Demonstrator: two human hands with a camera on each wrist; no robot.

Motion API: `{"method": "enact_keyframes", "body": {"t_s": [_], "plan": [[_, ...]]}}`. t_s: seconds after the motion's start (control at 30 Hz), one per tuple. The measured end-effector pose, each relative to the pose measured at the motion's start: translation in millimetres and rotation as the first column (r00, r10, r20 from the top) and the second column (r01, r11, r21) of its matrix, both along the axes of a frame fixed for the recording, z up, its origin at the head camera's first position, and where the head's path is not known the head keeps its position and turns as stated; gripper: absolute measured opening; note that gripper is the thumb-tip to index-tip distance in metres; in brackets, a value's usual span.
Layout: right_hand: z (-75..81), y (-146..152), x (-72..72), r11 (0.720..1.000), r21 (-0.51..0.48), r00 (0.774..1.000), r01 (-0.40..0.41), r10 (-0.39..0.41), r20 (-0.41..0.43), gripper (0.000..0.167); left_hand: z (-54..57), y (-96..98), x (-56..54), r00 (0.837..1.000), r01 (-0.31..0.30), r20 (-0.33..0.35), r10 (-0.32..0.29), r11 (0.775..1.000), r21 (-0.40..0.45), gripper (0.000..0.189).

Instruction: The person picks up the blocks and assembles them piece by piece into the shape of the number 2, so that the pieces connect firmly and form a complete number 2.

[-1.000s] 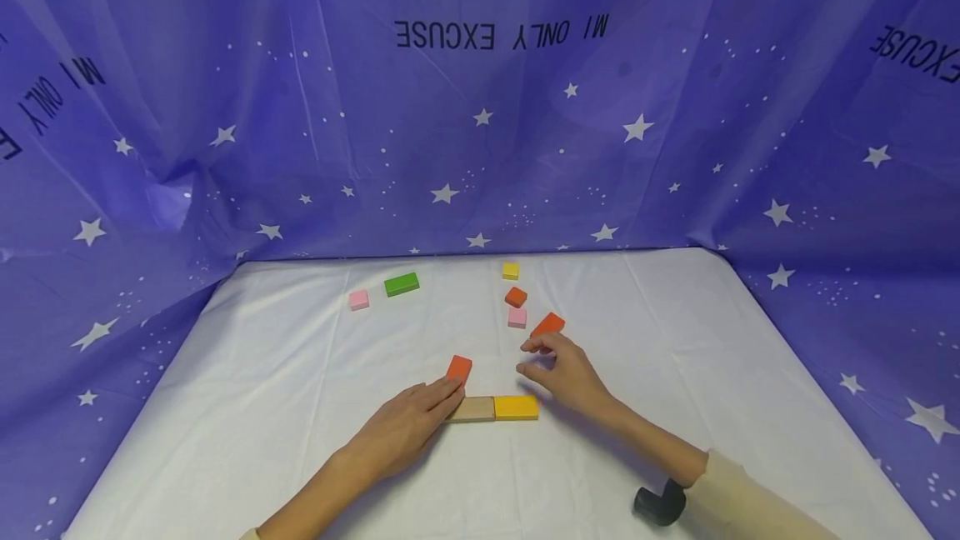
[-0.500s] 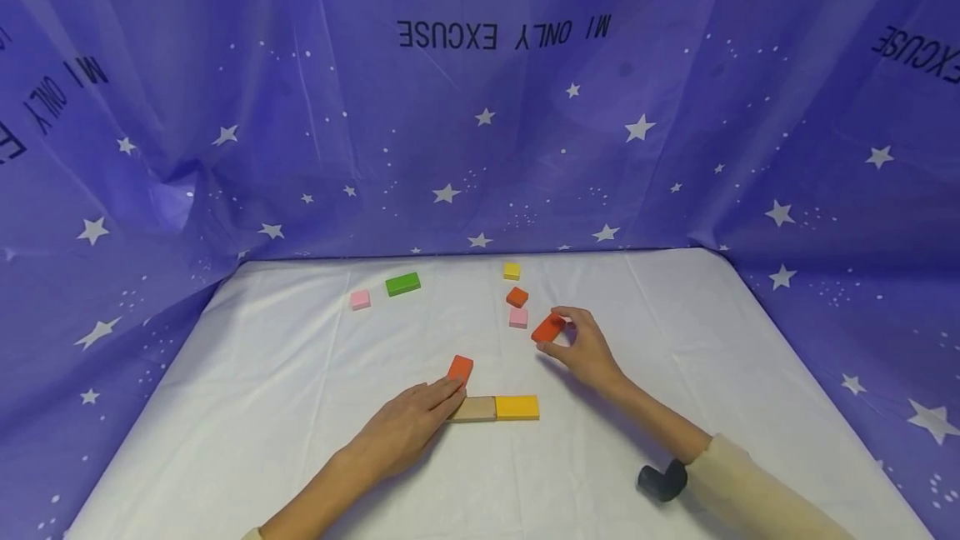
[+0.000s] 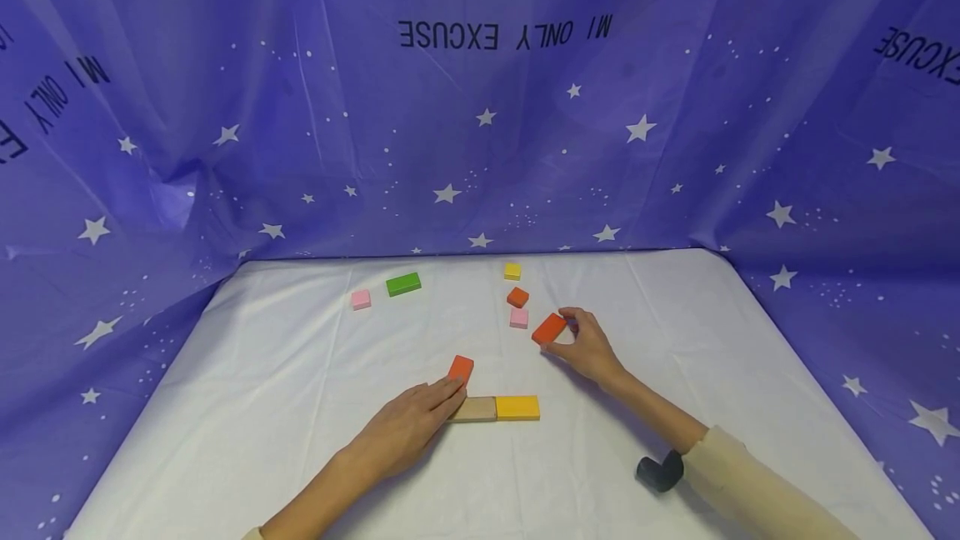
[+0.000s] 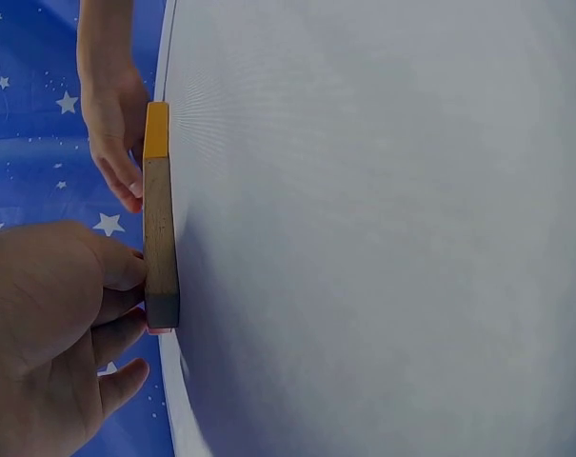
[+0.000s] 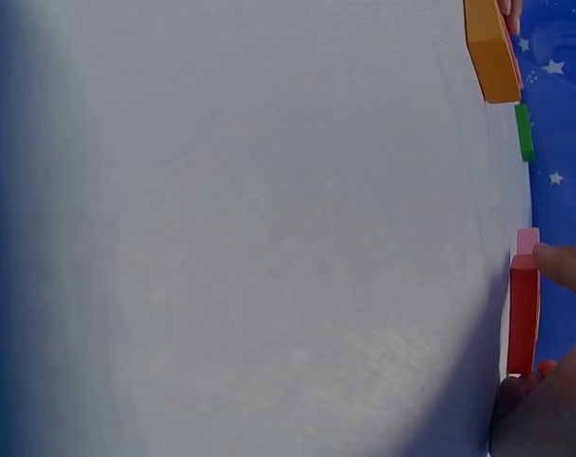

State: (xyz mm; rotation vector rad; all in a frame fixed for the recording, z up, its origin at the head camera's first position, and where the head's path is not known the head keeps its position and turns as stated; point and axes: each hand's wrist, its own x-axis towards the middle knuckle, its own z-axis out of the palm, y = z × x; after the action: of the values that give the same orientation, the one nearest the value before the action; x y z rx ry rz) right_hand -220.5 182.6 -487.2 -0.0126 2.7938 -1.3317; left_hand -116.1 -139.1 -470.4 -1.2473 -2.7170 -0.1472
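Observation:
In the head view my left hand (image 3: 405,426) lies with its fingers stretched over the near end of an orange-red block (image 3: 461,368) and the left end of a bare wooden block (image 3: 477,409). A yellow block (image 3: 517,407) sits end to end with the wooden one. Farther right, my right hand (image 3: 588,352) pinches a red rectangular block (image 3: 549,329) between thumb and fingers at its two ends. The right wrist view shows the same red block (image 5: 524,314) low at the table, thumb at one end and a finger at the other.
A pink cube (image 3: 519,318), a small red block (image 3: 517,297) and a small yellow block (image 3: 512,272) run up behind the right hand. Back left are a green block (image 3: 403,284) and another pink cube (image 3: 361,299). A dark curved object (image 3: 660,472) is beside the right sleeve.
My right hand has moved forward and right onto the red block, and its thumb and fingers have come round it. The left hand has stayed in place.

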Motion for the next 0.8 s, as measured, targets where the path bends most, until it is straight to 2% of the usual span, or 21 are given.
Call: {"method": "enact_keyframes", "body": {"t_s": [0.8], "plan": [[-2.1,2.3,-0.4,0.999,0.053,1.000,0.004,-0.003,-0.022,0.069,0.1,0.2,-0.1,1.000,0.002,0.006,-0.002,1.000,0.000,0.049]]}}
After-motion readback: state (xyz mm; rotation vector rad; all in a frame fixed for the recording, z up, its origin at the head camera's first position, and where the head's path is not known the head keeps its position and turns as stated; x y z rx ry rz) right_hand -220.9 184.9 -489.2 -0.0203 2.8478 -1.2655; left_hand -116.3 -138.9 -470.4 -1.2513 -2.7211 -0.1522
